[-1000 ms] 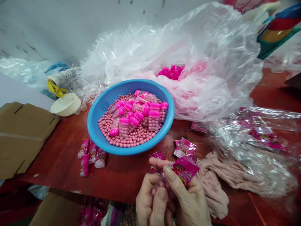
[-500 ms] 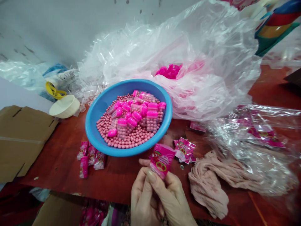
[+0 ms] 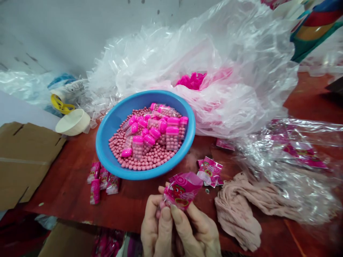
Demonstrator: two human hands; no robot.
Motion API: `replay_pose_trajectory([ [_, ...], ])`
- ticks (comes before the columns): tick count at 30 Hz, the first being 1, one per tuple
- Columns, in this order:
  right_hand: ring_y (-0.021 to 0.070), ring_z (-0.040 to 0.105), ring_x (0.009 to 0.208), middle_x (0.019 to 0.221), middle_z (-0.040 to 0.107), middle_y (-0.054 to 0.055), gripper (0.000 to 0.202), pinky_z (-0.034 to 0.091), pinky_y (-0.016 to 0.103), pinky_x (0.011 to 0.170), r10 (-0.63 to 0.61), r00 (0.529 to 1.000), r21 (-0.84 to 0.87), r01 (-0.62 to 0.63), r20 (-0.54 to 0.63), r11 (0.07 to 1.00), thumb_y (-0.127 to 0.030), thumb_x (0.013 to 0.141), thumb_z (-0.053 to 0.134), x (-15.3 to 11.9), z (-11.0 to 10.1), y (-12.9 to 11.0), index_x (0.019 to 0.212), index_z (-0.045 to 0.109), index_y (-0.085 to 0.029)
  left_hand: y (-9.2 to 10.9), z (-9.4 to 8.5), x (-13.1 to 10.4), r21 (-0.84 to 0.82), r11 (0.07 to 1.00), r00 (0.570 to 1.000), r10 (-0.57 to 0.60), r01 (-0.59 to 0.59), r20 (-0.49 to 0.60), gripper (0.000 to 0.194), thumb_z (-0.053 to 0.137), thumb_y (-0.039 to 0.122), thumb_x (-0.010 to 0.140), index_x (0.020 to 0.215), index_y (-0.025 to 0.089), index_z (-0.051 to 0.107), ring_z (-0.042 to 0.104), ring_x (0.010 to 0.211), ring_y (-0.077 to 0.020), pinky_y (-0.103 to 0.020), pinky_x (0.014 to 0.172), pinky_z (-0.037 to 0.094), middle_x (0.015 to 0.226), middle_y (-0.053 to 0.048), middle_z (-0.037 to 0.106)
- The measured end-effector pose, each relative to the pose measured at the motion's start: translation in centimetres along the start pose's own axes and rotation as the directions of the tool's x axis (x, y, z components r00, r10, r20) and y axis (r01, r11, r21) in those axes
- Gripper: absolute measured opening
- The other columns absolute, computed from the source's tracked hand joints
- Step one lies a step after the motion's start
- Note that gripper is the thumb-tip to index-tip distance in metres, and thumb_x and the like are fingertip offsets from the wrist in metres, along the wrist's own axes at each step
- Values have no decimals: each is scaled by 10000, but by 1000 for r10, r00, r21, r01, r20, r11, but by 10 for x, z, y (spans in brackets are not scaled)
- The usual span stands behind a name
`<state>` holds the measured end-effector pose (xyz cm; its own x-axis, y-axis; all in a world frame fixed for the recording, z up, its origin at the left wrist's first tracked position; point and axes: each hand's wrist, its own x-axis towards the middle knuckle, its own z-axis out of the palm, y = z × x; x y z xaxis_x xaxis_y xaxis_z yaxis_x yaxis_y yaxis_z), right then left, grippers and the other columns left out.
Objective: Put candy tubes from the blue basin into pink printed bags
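In front of the basin, my left hand [image 3: 155,228] is closed around a small container of pink balls [image 3: 160,207], mostly hidden by the fingers. My right hand [image 3: 199,228] pinches a printed pink wrapper [image 3: 183,189] beside it, both thumbs close together at its lower edge. How far the container is inside the wrapper cannot be made out. Behind them a blue basin [image 3: 146,175] holds loose pink candy balls [image 3: 144,162] and several clear containers with pink caps [image 3: 172,137]. More flat pink wrappers [image 3: 210,171] lie right of my hands.
Several wrapped pink packs [image 3: 95,191] lie left of the basin. A cardboard box [image 3: 26,160] and a white bowl [image 3: 73,122] stand at the left. Big clear plastic bags [image 3: 227,53] fill the back. A beige cloth [image 3: 238,210] and crinkled plastic [image 3: 292,182] lie at the right.
The wrapper has tilted to the right and sits a little lower. My left hand has shifted left and down, and pink balls now show at its fingertips.
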<state>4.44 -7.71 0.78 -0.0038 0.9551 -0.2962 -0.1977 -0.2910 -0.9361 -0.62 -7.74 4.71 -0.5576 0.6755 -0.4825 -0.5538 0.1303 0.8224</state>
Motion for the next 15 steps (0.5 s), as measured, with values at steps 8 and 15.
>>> replay_pose_trajectory([
  [8, 77, 515, 430, 588, 661, -9, 363, 436, 177, 405, 278, 951, 287, -307, 136, 907, -521, 734, 704, 33, -14, -44, 888, 754, -195, -3, 0, 10, 284, 946, 967, 87, -156, 240, 372, 665, 556, 725, 792, 198, 744, 459, 388, -64, -161, 392, 348, 507, 17, 575],
  [15, 117, 641, 622, 716, 713, 3, 304, 520, 234, 622, 406, 861, 345, -498, 308, 796, -453, 692, 774, 40, -28, -39, 824, 728, -183, 9, -4, 17, 371, 761, 839, 532, -532, 113, 66, 740, 321, 731, 742, 271, 782, 624, 622, -131, -168, 608, 495, 650, 18, 696],
])
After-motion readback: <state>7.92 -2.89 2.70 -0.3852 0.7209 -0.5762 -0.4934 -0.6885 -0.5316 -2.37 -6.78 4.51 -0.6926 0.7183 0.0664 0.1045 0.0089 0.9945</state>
